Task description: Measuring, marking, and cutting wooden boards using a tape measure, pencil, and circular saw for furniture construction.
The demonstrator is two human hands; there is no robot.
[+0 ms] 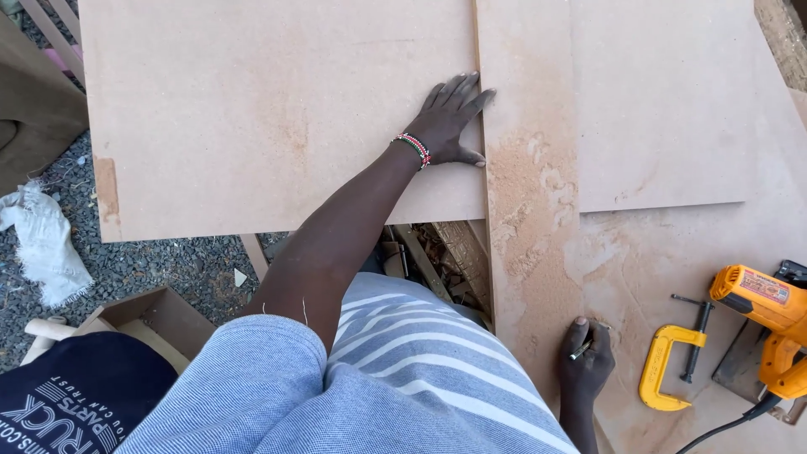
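Striped blue sleeve (403,370) fills the bottom of the view; your left hand (450,118) reaches out past it, fingers spread flat and holding nothing, palm pressed on the large fibreboard panel (269,109). Fingertips sit right at that panel's right edge, on the seam where it meets the narrow strip (525,168), so it reads as pinning the panel flush against the strip. Your right hand (586,361) is down at the near end of the same strip, fingers curled around a small dark object (582,349), possibly a pencil or a screw, too small to tell. Sawdust (538,193) lies piled on the strip just right of your left fingers. Well to the right of your right-hand fingers: a yellow C-clamp (668,366) lying loose, clamping nothing, and past it a yellow power saw (769,324) with its cord trailing off. White rag (42,240) on gravel, far left.
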